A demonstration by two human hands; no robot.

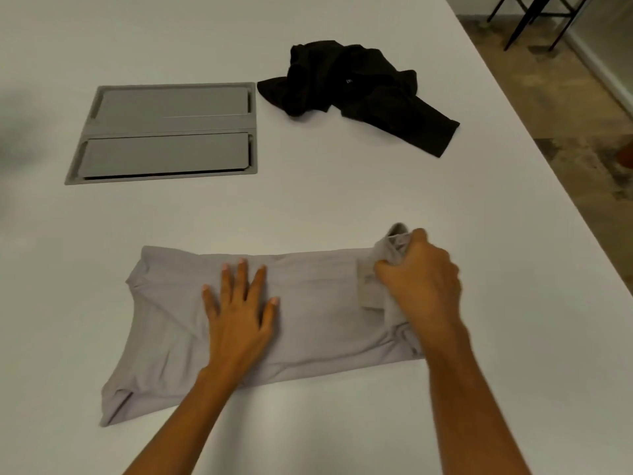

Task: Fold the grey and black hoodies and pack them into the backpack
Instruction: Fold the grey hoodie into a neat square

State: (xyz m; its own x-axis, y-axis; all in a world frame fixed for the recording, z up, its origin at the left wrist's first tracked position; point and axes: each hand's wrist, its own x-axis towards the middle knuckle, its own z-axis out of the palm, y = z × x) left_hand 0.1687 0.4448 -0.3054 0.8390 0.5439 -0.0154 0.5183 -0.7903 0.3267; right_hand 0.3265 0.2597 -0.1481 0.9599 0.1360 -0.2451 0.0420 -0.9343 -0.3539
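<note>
Risk: the bunched end could slip from the right hand [419, 281] and undo the fold; thin cloth slides easily on the smooth table [342, 200].
Grey hoodie [308, 303]: lay near the table's front edge, soft, creased, a long band.
Left hand [239, 303]: fingers spread, pressed flat on its middle.
Right hand: gripped the gathered right end.
Black hoodie [356, 94]: crumpled heap, farther back.
Backpack: not in view.
</note>
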